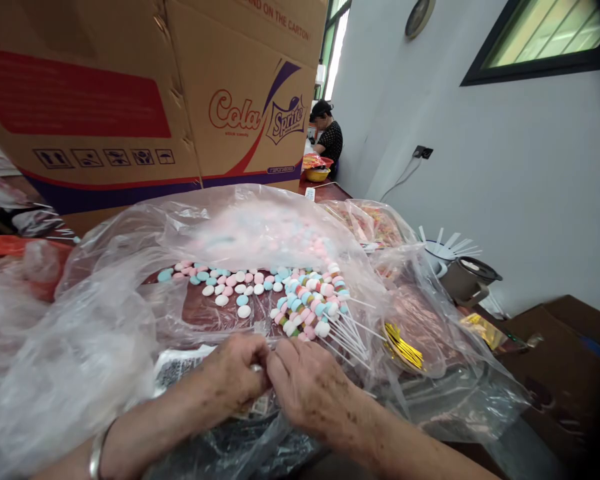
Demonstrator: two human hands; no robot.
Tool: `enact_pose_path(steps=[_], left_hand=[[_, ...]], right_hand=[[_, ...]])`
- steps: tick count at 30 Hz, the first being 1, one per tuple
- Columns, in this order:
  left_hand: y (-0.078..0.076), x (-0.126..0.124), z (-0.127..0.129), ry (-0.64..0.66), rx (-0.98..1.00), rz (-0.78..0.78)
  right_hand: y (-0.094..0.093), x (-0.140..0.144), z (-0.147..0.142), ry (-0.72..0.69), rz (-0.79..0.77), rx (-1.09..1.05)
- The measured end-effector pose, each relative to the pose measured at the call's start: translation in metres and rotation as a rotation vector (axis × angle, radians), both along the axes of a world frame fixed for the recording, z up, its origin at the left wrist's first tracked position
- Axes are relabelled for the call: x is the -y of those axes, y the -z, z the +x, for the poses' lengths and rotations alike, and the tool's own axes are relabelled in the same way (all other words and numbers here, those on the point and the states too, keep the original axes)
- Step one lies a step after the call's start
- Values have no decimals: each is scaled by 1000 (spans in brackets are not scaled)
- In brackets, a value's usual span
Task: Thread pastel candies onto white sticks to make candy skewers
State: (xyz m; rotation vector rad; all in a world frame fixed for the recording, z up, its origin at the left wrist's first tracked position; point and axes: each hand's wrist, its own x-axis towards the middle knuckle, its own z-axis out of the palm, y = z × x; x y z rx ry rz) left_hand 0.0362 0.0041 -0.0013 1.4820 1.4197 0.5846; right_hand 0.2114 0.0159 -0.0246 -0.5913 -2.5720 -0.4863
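Note:
My left hand [237,373] and my right hand [305,383] meet at the fingertips near the table's front, both closed. A small whitish spot shows at the left fingers, but what they pinch is mostly hidden. The right fingers curl inward, so their contents are out of sight. Just beyond lies a pile of candy skewers [305,300], pink, blue and white candies threaded on sticks. The white sticks [347,337] point to the right. Loose round candies [243,301] spread over clear plastic behind my hands, with a larger blurred heap under the plastic sheet [250,200].
Gold twist ties [404,347] lie in a shallow dish at the right. Behind them stand a grey mug [467,279] and a container of white sticks [443,250]. A big carton [190,133] rises at the back. Crumpled plastic [70,380] covers the left. A person [330,140] sits farther back.

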Motion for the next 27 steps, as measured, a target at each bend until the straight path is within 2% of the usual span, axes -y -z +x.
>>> enact_pose_path(steps=[3, 5, 7, 8, 9, 11, 13, 15, 17, 18, 19, 21, 22, 23, 25, 27], left_hand=[[9, 4, 11, -204, -171, 552], [16, 12, 17, -270, -166, 858], [22, 22, 21, -279, -100, 1042], [24, 27, 21, -282, -47, 1032], [24, 30, 21, -300, 23, 944], [20, 31, 18, -383, 214, 601], [9, 24, 8, -490, 472, 229], [-7, 14, -6, -502, 770, 56], [-22, 9, -22, -427, 963, 102], [-28, 9, -29, -346, 972, 128], [-31, 10, -35, -236, 920, 139], [-33, 14, -42, -41, 680, 55], [-30, 16, -42, -12, 566, 2], [-27, 17, -42, -47, 495, -38], [-19, 18, -37, -231, 525, -47], [-12, 20, -31, -404, 671, -16]], right_hand=[[7, -14, -12, 189, 36, -239], [7, -29, -20, 244, -57, -440], [2, -40, -26, 261, -209, -658], [0, -43, -29, 258, -287, -763], [-3, -42, -33, 249, -358, -853], [-7, -34, -41, 210, -461, -944], [-8, -20, -50, 113, -519, -949], [-7, -6, -58, 5, -596, -945], [-5, 1, -60, -39, -760, -955], [-4, 2, -60, -27, -847, -961], [-4, 1, -59, -3, -913, -971], [-5, -2, -56, 37, -940, -1006], [-6, -3, -56, 41, -913, -1026], [-7, -2, -56, 30, -887, -1041], [-7, 3, -61, -23, -935, -1061], [-6, 13, -71, -84, -1174, -1089]])
